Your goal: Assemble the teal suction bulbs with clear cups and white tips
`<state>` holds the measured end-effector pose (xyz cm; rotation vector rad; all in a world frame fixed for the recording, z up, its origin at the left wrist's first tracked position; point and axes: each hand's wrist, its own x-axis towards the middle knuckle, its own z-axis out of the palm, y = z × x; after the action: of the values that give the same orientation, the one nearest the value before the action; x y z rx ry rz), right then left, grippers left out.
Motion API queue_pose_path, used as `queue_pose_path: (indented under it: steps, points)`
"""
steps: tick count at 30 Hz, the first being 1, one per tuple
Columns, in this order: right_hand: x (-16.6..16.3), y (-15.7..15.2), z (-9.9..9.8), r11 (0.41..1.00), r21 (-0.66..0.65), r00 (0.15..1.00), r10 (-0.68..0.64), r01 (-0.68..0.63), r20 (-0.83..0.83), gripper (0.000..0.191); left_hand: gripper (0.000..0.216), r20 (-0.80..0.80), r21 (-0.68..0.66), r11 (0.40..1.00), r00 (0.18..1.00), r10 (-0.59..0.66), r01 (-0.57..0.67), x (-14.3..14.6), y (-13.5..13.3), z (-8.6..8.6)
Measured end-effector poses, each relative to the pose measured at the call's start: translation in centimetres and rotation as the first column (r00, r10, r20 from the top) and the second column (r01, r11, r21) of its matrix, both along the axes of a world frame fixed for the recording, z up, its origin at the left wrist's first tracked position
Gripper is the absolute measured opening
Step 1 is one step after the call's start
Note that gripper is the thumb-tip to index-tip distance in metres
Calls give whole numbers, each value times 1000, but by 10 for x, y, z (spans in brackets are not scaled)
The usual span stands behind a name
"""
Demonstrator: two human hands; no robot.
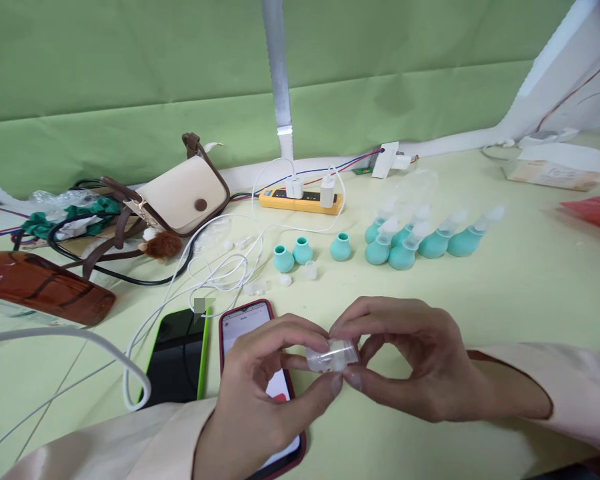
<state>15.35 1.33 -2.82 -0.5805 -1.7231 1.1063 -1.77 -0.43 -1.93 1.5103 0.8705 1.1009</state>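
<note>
1. Green sheeting (155,53) is seen behind a pale tabletop (480,300).
2. Left hand (260,393) and right hand (415,360) are curled, fingertips nearly closed.
3. Teal bulbs (340,249) are ranged beyond.
4. Clear tube (329,357) is pinched by both hands' fingertips above the tabletop.

Bulbs (341,249) are teal, the power strip (307,204) yellow.

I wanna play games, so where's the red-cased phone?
In the head view, the red-cased phone lies below centre, slightly left, partly behind the left hand, right of the green-edged device.
</note>
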Motion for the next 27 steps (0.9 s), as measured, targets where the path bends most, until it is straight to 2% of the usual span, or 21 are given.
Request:
queue_pose_path:
  steps: [4,9,13,18,21,27]
  points:
    - [-2,1,-2,997,78,1000,-6,7,-20,50,32,-32,19,1000,999,-4,4,0,-1,0]
    - [1,4,-1,998,-29,998,63,-63,-20,42,29,23,-52,997,998,50,-49,0,1,3]
    - [3,5,-1,996,-93,1000,17,-15,14,33,28,77,-187,982,997,9,6,0,5,5]
    - [3,6,3,995,99,996,-8,-1,92,31,21,119,-341,939,993,-12,52,-1,6,6]
    - [3,6,7,988,154,990,-16,-6,142,27,20,120,-341,939,993,1,40,-3,5,7]
    - [3,9,6,998,28,988,-62,59,142,21,24,175,-322,946,984,42,17,-1,7,5]
